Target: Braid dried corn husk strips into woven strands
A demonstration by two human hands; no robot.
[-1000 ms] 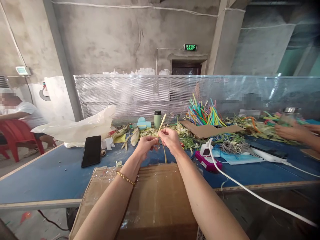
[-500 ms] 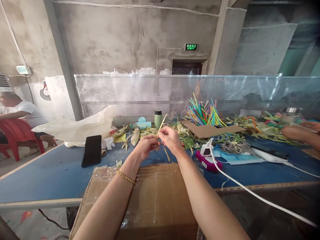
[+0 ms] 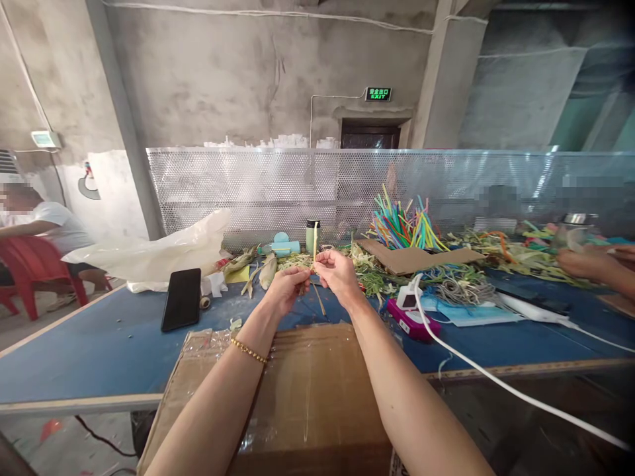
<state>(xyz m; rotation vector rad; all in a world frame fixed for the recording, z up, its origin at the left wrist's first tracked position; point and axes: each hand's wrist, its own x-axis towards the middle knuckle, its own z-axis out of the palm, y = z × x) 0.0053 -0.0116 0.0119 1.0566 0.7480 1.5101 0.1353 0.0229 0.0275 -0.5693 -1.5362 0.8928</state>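
My left hand (image 3: 290, 288) and my right hand (image 3: 338, 272) meet above the far edge of a cardboard box. Between their fingertips they pinch a thin pale yellow strip (image 3: 315, 239), which stands nearly upright above the fingers. A slim brownish stalk (image 3: 320, 301) hangs below, slanting down to the right. Fingers hide where strip and stalk might join. Both hands are closed, with thumbs against forefingers. A gold bead bracelet (image 3: 249, 351) circles my left wrist. Just behind the hands lie pale green and yellow husk-like scraps (image 3: 292, 261).
The cardboard box (image 3: 307, 396) sits under my forearms. On the blue table (image 3: 119, 350) are a phone (image 3: 181, 299), a green bottle (image 3: 310, 236), a purple power strip (image 3: 411, 319) with a white cable, and coloured pipe cleaners (image 3: 407, 225). Another person's hands (image 3: 590, 261) work at right.
The yellow strip has swung from leaning right to nearly upright. The stalk's lower end has shifted left. Both hands stay close together.
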